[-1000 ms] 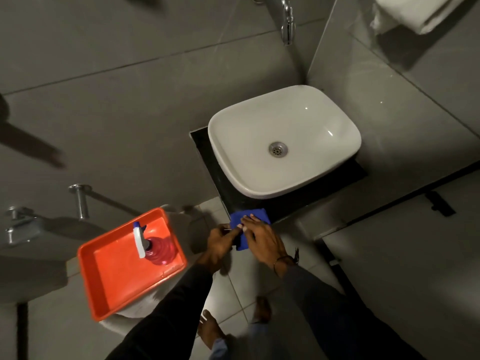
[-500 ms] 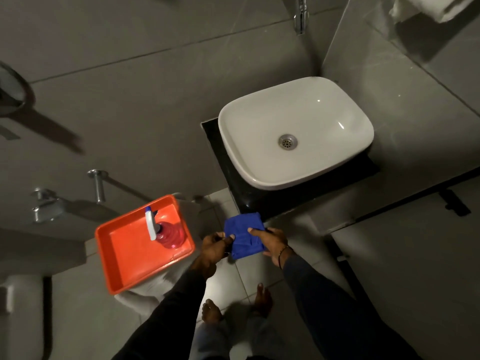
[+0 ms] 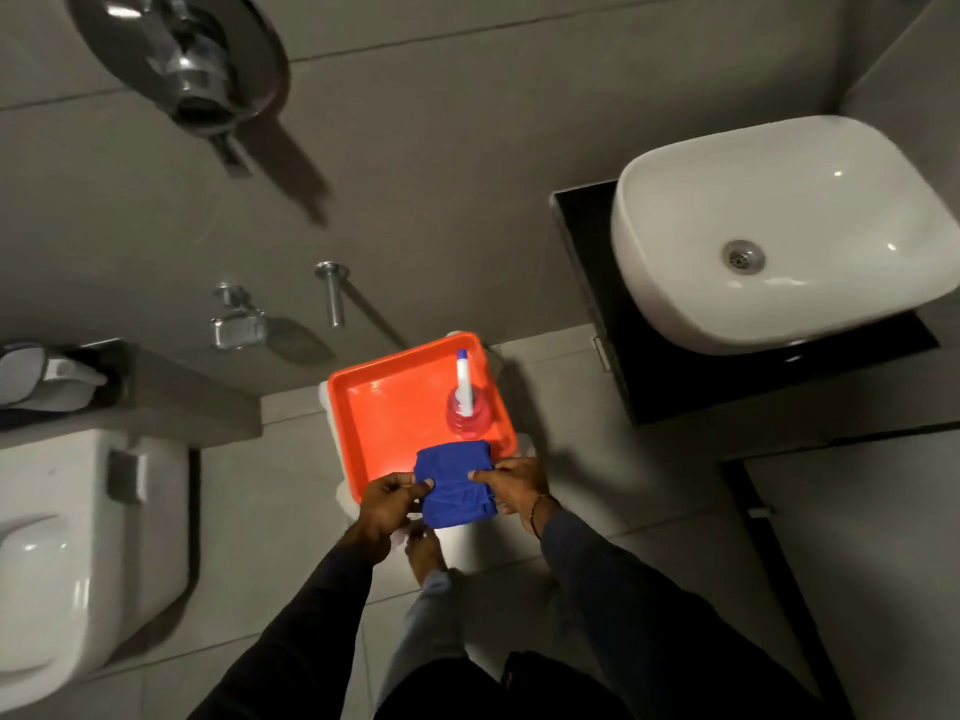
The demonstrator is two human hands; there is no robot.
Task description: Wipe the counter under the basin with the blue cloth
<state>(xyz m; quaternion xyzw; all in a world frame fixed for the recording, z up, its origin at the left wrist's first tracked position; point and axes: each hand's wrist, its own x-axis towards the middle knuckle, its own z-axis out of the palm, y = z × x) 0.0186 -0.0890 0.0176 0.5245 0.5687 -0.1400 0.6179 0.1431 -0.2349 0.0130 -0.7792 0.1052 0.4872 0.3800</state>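
Note:
I hold a folded blue cloth [image 3: 456, 483] between both hands over the near edge of an orange tray [image 3: 387, 407]. My left hand [image 3: 387, 504] pinches its left side and my right hand [image 3: 514, 485] grips its right side. The white basin [image 3: 779, 231] sits at the right on a black counter [image 3: 670, 387], well away from the cloth and my hands.
A spray bottle [image 3: 466, 402] with red liquid stands in the orange tray, just beyond the cloth. A white toilet [image 3: 83, 553] is at the left. Chrome wall fittings [image 3: 239, 324] and a tap handle [image 3: 192, 70] project from the grey wall. My bare foot [image 3: 423, 550] is on the tiled floor.
Both hands have carried the blue cloth away from the black counter's front edge to over the orange tray. My view has swung left, so the basin now sits at the right.

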